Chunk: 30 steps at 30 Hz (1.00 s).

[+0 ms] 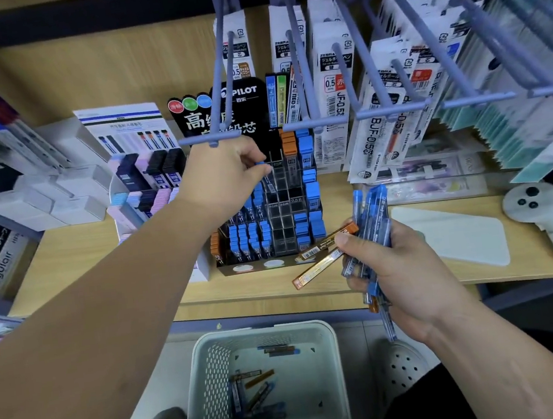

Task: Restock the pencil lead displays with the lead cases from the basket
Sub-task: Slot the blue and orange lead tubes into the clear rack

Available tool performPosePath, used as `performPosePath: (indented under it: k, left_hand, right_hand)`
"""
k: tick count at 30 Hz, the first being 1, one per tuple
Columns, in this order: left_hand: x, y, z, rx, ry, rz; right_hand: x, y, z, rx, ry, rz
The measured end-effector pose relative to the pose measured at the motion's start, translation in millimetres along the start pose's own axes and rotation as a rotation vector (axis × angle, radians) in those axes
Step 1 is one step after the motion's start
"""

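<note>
Basket of pale plastic sits on the floor, below and between the two hands, with a few loose lead cases lying on its bottom; white perforated shoes flank it; above it, the right hand is closed around a fanned bundle of cases, mostly blue-capped, with the thumb pressed across the front; two orange cases jut out of that grip toward the left hand's side, over the wooden shelf; to the outer side of the right hand a white flat pad and a white handheld device lie on the shelf; just inward of the right hand stands the black tiered Pilot display, with blue-capped cases in many slots, orange ones at its corners and its clear middle compartments unfilled; the left hand reaches over the upper tiers, thumb and fingertips pinching one blue-capped case above a slot; outward of the left hand stands a second display of dark and pastel cases, beside white boxes; beyond both hands, refill packs hang on blue-grey hooks.
</note>
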<state>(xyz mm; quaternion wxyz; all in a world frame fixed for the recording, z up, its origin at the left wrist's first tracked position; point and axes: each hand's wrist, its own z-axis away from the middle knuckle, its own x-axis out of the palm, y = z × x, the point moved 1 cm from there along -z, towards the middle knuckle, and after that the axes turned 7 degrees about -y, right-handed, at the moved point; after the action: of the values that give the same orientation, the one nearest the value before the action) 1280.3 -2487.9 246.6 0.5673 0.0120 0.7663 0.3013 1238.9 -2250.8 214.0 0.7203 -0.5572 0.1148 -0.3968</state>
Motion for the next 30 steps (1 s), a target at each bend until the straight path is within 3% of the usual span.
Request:
performPosePath:
  k: [12, 24, 30]
  left_hand:
    - [16, -5, 1, 0.134, -0.006, -0.073]
    - [20, 0, 0, -0.012, -0.045, -0.185]
    - [5, 8, 25, 0.040, 0.149, -0.038]
  right_hand:
    - [0, 1, 0, 0.011, 0.003, -0.011]
    - [-1, 1, -2, 0.025, 0.012, -0.007]
    - [1, 1, -4, 0.033, -0.003, -0.054]
